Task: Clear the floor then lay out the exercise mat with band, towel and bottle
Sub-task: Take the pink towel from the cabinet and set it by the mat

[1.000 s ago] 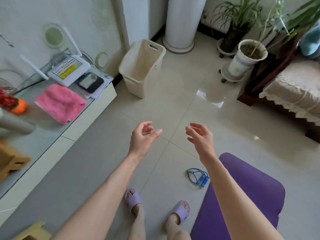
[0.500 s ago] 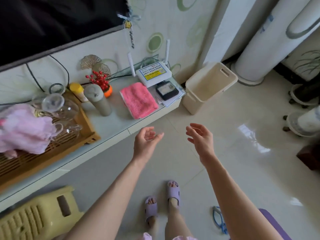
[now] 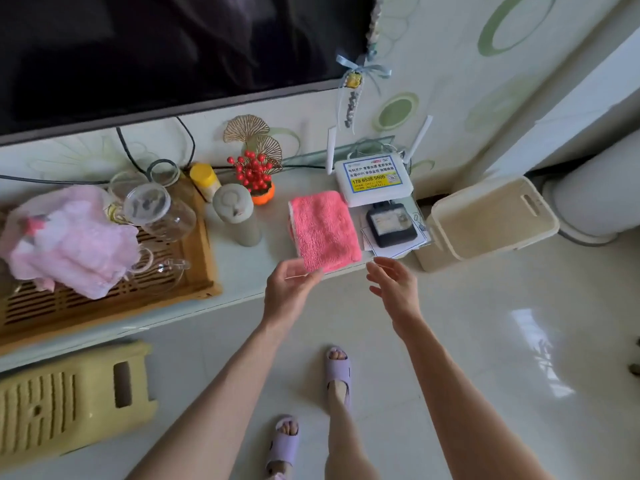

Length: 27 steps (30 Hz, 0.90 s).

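A folded pink towel (image 3: 323, 230) lies on the white TV shelf (image 3: 242, 268), its near edge at the shelf's front. My left hand (image 3: 289, 289) reaches up to the towel's near left corner, thumb against its edge and fingers relaxed. My right hand (image 3: 394, 287) hovers open just right of the towel's near right corner, not touching it. A grey-beige bottle (image 3: 239, 218) stands upright on the shelf to the left of the towel. The mat and the band are out of view.
A router (image 3: 374, 183) and a dark device (image 3: 391, 225) on papers sit right of the towel. A cream basket (image 3: 491, 220) stands on the floor beside the shelf. A wooden tray (image 3: 194, 271) holds glassware and pink cloth. A yellow stool (image 3: 69, 400) lies lower left.
The view has swung left and closer to the shelf. Both hands have moved forward to the pink towel, the left one reaching its near corner.
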Available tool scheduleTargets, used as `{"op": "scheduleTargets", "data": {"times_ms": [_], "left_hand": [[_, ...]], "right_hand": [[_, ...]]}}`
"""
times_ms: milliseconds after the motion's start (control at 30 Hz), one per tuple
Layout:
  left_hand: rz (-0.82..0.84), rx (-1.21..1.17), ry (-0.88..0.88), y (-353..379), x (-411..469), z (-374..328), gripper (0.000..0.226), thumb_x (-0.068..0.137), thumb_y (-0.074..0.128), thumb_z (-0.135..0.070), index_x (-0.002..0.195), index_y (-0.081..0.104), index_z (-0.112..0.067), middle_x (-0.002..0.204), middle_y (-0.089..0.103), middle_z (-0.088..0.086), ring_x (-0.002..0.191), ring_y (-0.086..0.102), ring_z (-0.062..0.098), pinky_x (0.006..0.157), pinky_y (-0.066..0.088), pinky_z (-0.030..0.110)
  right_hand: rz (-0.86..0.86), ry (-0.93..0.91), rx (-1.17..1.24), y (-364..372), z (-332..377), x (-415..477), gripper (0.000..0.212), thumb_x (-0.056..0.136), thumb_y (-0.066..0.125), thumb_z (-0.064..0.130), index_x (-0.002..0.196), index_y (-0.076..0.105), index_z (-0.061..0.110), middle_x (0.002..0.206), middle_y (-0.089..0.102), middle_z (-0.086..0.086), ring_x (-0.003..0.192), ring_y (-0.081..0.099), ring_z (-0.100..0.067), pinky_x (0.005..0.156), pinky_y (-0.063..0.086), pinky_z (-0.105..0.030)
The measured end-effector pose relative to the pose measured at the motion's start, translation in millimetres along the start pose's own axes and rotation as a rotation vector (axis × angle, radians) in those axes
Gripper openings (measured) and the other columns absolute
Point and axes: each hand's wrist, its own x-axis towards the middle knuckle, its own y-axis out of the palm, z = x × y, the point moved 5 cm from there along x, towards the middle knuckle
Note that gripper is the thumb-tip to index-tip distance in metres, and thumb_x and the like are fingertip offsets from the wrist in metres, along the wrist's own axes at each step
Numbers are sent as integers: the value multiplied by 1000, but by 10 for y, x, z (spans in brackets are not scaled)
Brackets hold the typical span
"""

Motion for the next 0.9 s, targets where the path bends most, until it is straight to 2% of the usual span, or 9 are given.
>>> {"op": "scheduleTargets", "data": {"times_ms": [100,200,333,433,500,600,700,833,900], "left_hand": [[-55,-18,-62,115,181,91,21,76,78,-18,82,59,-24,81,64,-6,77,61,9,62,44,7],[-129,-41,-111,212,415,149,19,78,76,-21,86,59,-23,83,64,-8,75,59,3,57,41,4],[-197,-71,-162,295,794,295,22,79,75,-23,91,57,-23,88,61,-9,79,58,4,64,41,15],[-245,-82,-211,352,1011,442,24,80,74,-20,92,53,-20,86,58,-10,84,58,11,65,41,14],[-272,-111,-222,397,1139,509,27,83,71,-16,98,48,-17,84,53,-15,78,55,1,62,41,7],[-261,-125,-247,487,1329,635,26,85,69,-19,87,43,-23,83,45,-18,74,44,-9,63,38,14],[-283,-71,-265,524,1546,742,33,83,69,-32,75,39,-22,79,43,-6,67,44,9,58,35,18],[-311,15,-276,570,1776,874,66,67,65,-61,95,52,-2,90,49,14,75,50,32,64,42,31],[-317,26,-288,597,1857,909,82,61,60,-70,103,55,1,93,55,19,80,54,35,70,47,37]], "right_hand": [[52,20,-55,51,-10,310,16,87,66,19,102,61,14,94,66,-7,90,64,-22,79,52,-35],[103,24,-135,127,-18,681,21,87,66,18,107,62,10,95,66,-9,88,62,-22,80,53,-38],[182,55,-184,318,-49,1175,31,88,65,19,114,62,4,97,65,-7,85,59,-17,79,52,-36],[202,72,-199,444,-116,1419,32,89,64,21,116,61,5,100,64,-5,89,59,-16,83,50,-35],[219,40,-273,528,-149,1565,34,88,65,24,117,60,8,107,63,-3,98,58,-16,88,48,-34],[234,18,-355,616,-224,1773,40,87,66,27,123,56,14,120,59,1,110,54,-16,97,44,-34],[245,38,-364,699,-326,1943,43,87,65,25,127,53,15,126,57,-3,117,52,-19,104,42,-38],[208,37,-381,766,-468,2098,50,86,67,28,131,49,15,128,54,-6,119,52,-21,104,42,-42],[202,38,-392,815,-515,2170,57,85,67,31,134,44,15,129,52,-6,118,52,-21,101,44,-40]]}}
